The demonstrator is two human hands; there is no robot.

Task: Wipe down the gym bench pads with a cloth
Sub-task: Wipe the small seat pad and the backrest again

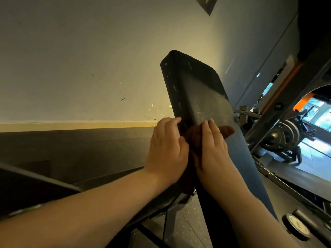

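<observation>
A black padded bench back pad (193, 86) rises tilted in the middle of the view, its top end near the wall. A dark red-brown cloth (227, 131) lies on the pad's face. My right hand (213, 145) presses flat on the cloth with straight fingers. My left hand (166, 147) grips the pad's left edge, fingers curled round the side, thumb touching the cloth. Much of the cloth is hidden under my hands; a fold hangs below my wrists.
A pale wall (80, 59) and dark rubber floor (71, 149) lie to the left. A rack with weight plates (284, 135) and a dark steel upright (293, 97) stand at the right. Another dark pad (26, 190) is at lower left. A dumbbell end (295, 226) sits at lower right.
</observation>
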